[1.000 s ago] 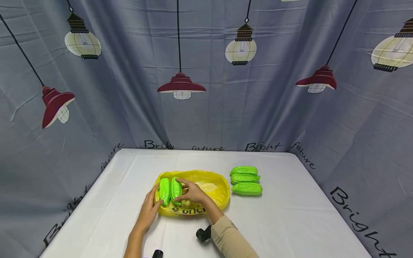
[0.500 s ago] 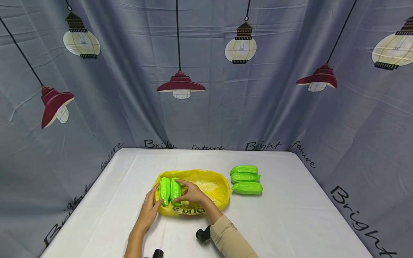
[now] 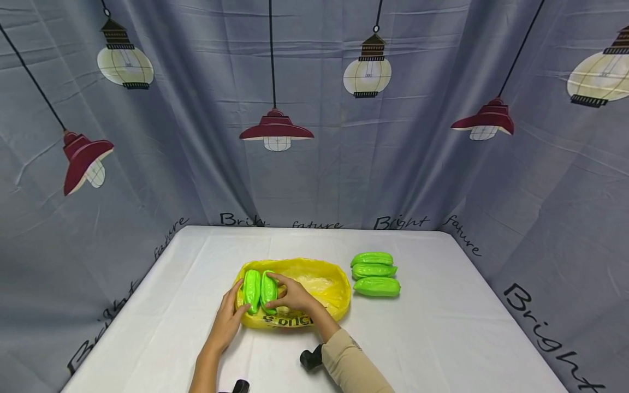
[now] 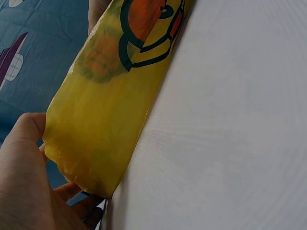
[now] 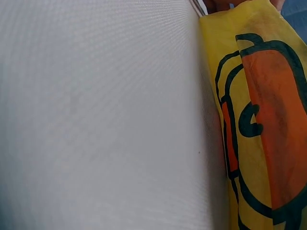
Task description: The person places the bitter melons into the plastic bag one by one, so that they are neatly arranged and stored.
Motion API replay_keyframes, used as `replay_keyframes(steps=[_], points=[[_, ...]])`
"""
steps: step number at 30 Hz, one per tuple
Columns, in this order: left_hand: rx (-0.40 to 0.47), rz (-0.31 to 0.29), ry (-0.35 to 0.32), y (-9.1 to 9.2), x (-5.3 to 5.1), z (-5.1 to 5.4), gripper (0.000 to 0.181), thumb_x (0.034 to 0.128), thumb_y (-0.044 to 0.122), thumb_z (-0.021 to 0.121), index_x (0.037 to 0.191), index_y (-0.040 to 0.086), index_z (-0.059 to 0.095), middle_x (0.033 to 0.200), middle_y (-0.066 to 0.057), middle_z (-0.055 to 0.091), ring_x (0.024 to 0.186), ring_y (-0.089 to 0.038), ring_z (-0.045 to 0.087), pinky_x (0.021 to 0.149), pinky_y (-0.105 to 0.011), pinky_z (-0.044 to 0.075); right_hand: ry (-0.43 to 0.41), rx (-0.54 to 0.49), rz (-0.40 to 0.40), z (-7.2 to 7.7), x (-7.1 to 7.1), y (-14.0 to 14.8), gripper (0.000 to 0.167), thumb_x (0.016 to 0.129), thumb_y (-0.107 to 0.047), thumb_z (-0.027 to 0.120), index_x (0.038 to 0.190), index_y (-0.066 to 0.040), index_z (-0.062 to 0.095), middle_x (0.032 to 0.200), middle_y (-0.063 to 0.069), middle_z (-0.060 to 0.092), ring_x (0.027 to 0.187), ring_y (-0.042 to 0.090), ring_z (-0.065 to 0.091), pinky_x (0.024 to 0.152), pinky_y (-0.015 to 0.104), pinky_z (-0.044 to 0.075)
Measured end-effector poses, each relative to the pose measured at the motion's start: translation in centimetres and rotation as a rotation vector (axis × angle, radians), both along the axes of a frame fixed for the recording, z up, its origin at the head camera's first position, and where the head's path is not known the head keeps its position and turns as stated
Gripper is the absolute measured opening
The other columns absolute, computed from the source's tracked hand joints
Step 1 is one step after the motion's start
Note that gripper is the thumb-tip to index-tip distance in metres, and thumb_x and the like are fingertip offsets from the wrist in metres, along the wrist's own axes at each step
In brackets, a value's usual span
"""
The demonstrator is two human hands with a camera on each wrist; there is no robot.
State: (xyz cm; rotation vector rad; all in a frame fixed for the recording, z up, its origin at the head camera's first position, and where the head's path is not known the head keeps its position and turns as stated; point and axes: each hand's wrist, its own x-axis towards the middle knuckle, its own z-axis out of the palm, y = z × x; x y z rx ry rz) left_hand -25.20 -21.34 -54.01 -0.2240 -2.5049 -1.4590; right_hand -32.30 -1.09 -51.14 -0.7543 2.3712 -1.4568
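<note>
Two green pods (image 3: 252, 291) are lying in the yellow bag (image 3: 314, 267), right hand (image 3: 292, 295) pinching one, left hand (image 3: 227, 322) clamping the bag's end, likely steadying it.

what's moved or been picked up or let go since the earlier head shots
Nothing visibly moved, and nothing was taken hold of or let go. The right-hand grip stays on the right green vegetable in the yellow bag; the left-hand grip stays at the bag's left end. The left green vegetable and the three green vegetables outside are where they were.
</note>
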Motion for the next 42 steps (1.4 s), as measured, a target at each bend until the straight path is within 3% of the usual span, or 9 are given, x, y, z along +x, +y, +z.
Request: replay_keyframes(steps=[17,42], points=[[0.002,-0.001,0.005,0.0,0.0,-0.1,0.061,0.0933,0.017,0.051,0.147,0.020,0.023,0.144,-0.022,0.025,0.131,-0.042,0.024,0.102,-0.061,0.019,-0.020,-0.009,0.022,0.0,-0.1,0.1,0.077,0.073,-0.021,0.078,0.141,-0.022,0.040,0.125,0.018,0.049,0.077,0.016,0.062,0.063,0.026,0.052],[0.000,0.004,0.012,0.1,0.1,0.1,0.061,0.0929,0.016,0.051,0.147,0.019,0.024,0.144,-0.023,0.026,0.131,-0.042,0.024,0.102,-0.061,0.019,-0.040,-0.013,0.050,0.0,-0.2,1.2,0.074,0.078,-0.022,0.074,0.143,-0.024,0.037,0.132,0.020,0.043,0.090,0.020,0.063,0.071,0.028,0.052]])
